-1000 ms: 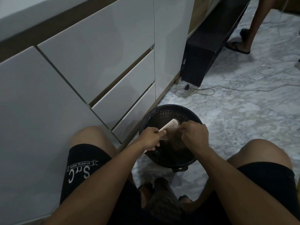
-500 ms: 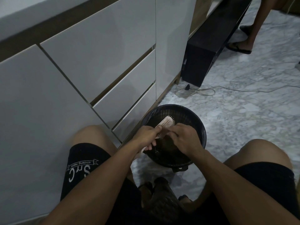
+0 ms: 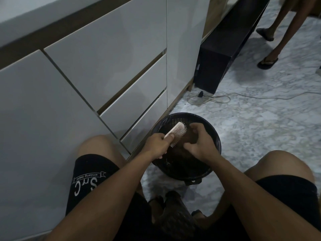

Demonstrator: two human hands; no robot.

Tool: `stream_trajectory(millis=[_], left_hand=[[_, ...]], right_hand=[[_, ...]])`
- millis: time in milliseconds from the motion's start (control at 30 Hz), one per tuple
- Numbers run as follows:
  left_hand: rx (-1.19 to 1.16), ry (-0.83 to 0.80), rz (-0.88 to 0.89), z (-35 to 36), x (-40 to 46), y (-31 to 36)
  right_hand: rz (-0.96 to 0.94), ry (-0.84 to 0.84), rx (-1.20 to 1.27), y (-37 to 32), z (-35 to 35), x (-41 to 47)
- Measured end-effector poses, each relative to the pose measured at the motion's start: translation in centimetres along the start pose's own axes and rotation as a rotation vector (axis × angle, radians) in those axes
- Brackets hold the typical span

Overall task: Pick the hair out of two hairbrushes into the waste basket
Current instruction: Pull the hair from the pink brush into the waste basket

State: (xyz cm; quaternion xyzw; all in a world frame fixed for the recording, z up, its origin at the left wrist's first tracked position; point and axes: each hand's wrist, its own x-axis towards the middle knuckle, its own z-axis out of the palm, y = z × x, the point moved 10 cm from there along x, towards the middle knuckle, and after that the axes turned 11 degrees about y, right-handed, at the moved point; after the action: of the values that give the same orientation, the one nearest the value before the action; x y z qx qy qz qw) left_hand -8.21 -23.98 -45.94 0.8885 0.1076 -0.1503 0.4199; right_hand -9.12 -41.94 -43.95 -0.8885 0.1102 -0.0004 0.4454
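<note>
left hand grips hairbrush | right hand fingers curled beside bristles

Home: white drawers, marble floor

Dim, flat indoor light with a cool grey cast. Soft sheen on the glossy white cabinet fronts, no hard glare. Brightest on the marble floor. Deep murk inside the black waste basket, contents barely legible. Faint, diffuse shadows under the knees. Wide-angle bending of straight lines near the frame edges. Slight softness and noise throughout.
</note>
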Motion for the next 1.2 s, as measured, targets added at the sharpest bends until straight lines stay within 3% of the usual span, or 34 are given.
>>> stream_trajectory(millis=[67,233,300,667,733,833,900,1100,1200], left_hand=[[0.024,0.004,0.02,0.2,-0.1,0.3],[-0.052,-0.048,-0.035,1.1,-0.3,0.0],[-0.096,-0.043,-0.045,1.0,-0.2,-0.1],[-0.025,0.138,0.022,-0.9,0.5,0.4],[-0.006,0.184,0.051,-1.4,0.6,0.9],[0.062,0.208,0.121,-2.1,0.4,2.2],[0.088,0.21,0.18,-2.1,0.2,3.1],[0.155,0.216,0.311,-1.6,-0.4,4.4],[0.15,0.216,0.321,-1.8,-0.3,4.2]], right_hand=[[-0.042,-0.024,0.027,-0.5,0.9,-0.3],[-0.452,0.168,-0.185,-3.6,0.3,-1.3],[-0.485,0.151,-0.224,-4.3,0.3,-1.4],[-0.177,0.102,-0.44,-1.5,-1.5,0.0],[-0.07,0.061,-0.296,-0.5,-1.2,0.2],[0.115,-0.063,0.122,0.2,0.3,0.3],[0.148,-0.087,0.25,0.0,0.7,0.4],[0.287,-0.116,0.327,0.8,1.5,0.3],[0.24,-0.092,0.269,0.5,1.2,0.4]])
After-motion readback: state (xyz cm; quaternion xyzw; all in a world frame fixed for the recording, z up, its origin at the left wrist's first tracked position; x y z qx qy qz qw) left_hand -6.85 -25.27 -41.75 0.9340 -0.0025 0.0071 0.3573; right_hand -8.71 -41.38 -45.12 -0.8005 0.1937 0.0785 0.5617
